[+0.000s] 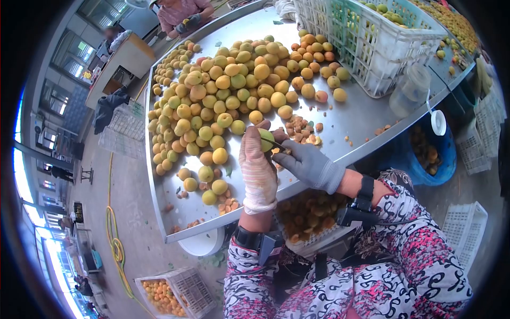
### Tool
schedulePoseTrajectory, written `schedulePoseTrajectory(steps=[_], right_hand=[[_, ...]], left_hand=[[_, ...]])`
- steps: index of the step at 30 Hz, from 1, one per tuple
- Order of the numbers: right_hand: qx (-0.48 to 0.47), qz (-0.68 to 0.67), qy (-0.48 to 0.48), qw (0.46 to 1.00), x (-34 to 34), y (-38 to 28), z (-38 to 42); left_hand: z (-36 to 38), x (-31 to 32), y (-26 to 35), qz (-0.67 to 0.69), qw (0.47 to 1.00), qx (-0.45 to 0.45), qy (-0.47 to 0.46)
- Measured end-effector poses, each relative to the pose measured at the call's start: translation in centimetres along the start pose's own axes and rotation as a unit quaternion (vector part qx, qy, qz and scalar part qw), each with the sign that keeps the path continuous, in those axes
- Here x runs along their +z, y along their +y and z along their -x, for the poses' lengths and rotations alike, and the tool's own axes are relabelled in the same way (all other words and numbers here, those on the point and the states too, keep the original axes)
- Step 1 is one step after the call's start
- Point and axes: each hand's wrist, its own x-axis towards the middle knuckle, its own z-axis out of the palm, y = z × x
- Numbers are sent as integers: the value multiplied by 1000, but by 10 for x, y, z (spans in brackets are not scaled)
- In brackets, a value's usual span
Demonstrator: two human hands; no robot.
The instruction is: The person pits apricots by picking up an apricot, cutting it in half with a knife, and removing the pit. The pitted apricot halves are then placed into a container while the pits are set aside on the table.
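Note:
My left hand (256, 170), in a white and orange-stained glove, is wrapped round a green-yellow fruit (266, 140) above the metal table (353, 125). My right hand (311, 164), in a grey glove, is closed on a thin dark tool (273, 141) whose end reaches the fruit; the tool's exact shape is unclear. Beyond both hands lies a large pile of yellow-green and orange fruit (223, 87). Small brown-orange pieces (302, 130) lie on the metal just past my right hand.
A white crate (372, 53) and a clear plastic jar (410, 90) stand on the table's right side. Below are a blue tub (433, 159), a crate of fruit halves (311, 218) and a crate of orange fruit (175, 295). Another person (183, 16) works across the table.

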Motion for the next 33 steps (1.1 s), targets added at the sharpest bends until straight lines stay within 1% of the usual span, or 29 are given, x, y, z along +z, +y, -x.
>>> schedulePoseTrajectory(steps=[2, 3, 5, 7, 9, 10, 11, 12, 14, 15, 17, 19, 21, 22, 24, 26, 27, 29, 30, 32, 33], right_hand=[[51, 5, -72, 996, -11, -10, -1], [52, 5, -72, 996, -9, -8, -1], [-25, -19, 11, 999, -2, 3, -1], [-21, -14, 5, 1000, -7, 4, -4], [-15, -9, -1, 1000, -9, 4, -4], [-20, 9, 15, 1000, -6, 3, -2], [-24, 26, 31, 999, -3, 2, -1], [-23, 26, 30, 999, 1, 4, -2], [-19, 69, 47, 996, 7, 11, -4], [-19, 70, 46, 996, 7, 11, -5], [-32, 21, 45, 998, 5, 12, -6], [-31, 45, 30, 998, -1, 3, -5], [-29, 66, 12, 997, -1, 0, -4], [-16, 78, 4, 997, 0, 0, -4], [-3, 91, -2, 996, -1, 1, -5], [-5, 42, -18, 999, -1, 9, -7], [-6, 43, -18, 999, -2, 9, -7], [19, -23, -37, 999, -4, 9, -7], [19, -23, -36, 999, -5, 8, -7], [80, -52, -89, 991, -9, 4, -7], [78, -53, -88, 992, -11, 1, -7]], left_hand=[[0, 0, 0, -1, 1000, 4, -3], [0, -2, 1, 14, 1000, -15, -11], [-3, -5, -1, 30, 999, -32, -20], [-7, -7, -3, 55, 995, -46, -63], [-6, -6, -2, 53, 995, -42, -67], [-5, -5, -2, 49, 996, -38, -70], [-7, -4, -7, 100, 991, -64, -69], [-8, -4, -11, 100, 991, -65, -68], [-10, -3, -16, 199, 974, -107, -32], [-8, 2, -13, 194, 975, -105, -15], [-8, 0, -8, 186, 976, -114, -22], [-7, -1, -4, 177, 976, -122, -31], [-3, -3, 1, 90, 993, -71, 11], [-2, -6, 1, 90, 993, -71, 12], [-3, -9, 3, -24, 998, -60, 17], [0, -3, 6, -24, 998, -48, 26], [1, -2, 7, -29, 998, -42, 21], [1, -3, 6, -35, 999, -36, 15], [0, -6, 4, -28, 999, -33, 9], [0, -10, 1, -22, 999, -31, 2], [-1, -11, 0, 1, 999, -44, -2]])
